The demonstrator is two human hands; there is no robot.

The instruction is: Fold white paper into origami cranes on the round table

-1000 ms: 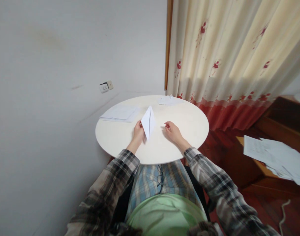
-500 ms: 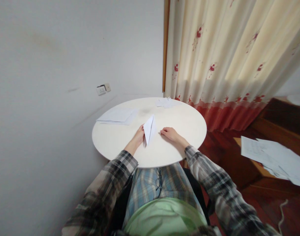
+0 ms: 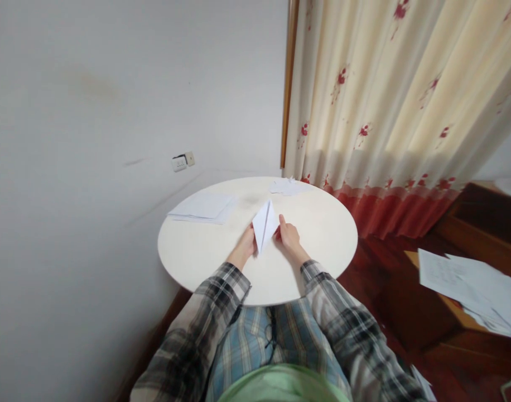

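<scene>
Round white table (image 3: 322,240) is standing between a grey wall and a cream curtain with red flowers (image 3: 385,111). Near its middle, a folded white paper triangle (image 3: 265,226) is standing up, tilted, tip pointing away. The left hand (image 3: 247,245) is gripping its left edge with closed fingers. The right hand (image 3: 288,239) is touching the right edge, fingers curled; I cannot tell if it grips. A flat stack of white sheets (image 3: 203,207) is lying far left.

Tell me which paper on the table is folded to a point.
The folded paper between left hand and right hand; the stack and far scraps lie flat.
</scene>
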